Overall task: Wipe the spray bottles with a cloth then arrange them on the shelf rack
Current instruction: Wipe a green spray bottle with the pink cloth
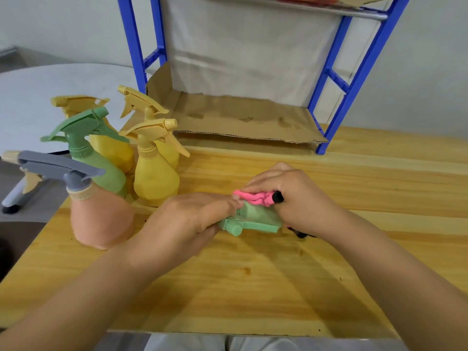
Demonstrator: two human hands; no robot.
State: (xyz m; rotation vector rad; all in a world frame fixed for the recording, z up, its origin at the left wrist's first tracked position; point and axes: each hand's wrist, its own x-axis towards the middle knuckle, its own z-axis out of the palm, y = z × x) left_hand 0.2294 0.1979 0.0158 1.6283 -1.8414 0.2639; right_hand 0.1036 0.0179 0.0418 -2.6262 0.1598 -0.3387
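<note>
The wooden table [278, 274] fills most of the view, and at its far edge stands 1 blue shelf rack [354, 79], its lower shelf lined with cardboard [240, 117]. At the table's left edge 5 spray bottles stand upright in a tight cluster: 1 pink bottle [101, 219] with a grey trigger head nearest, 1 green bottle [98, 163] just behind it, and 3 yellow bottles [154, 178] further back, their nozzles pointing variously left and right. A 6th, the green spray bottle being wiped [255, 219], lies on its side near the table's middle with its long axis running left to right; its trigger head points right, and its body is hidden inside the left hand [187, 224], which is wrapped firmly around it. The right hand [291, 196] is clenched on a bunched pink cloth [255, 197], pressing it onto the top of the trigger head. No writing or label can be read on any bottle.
</note>
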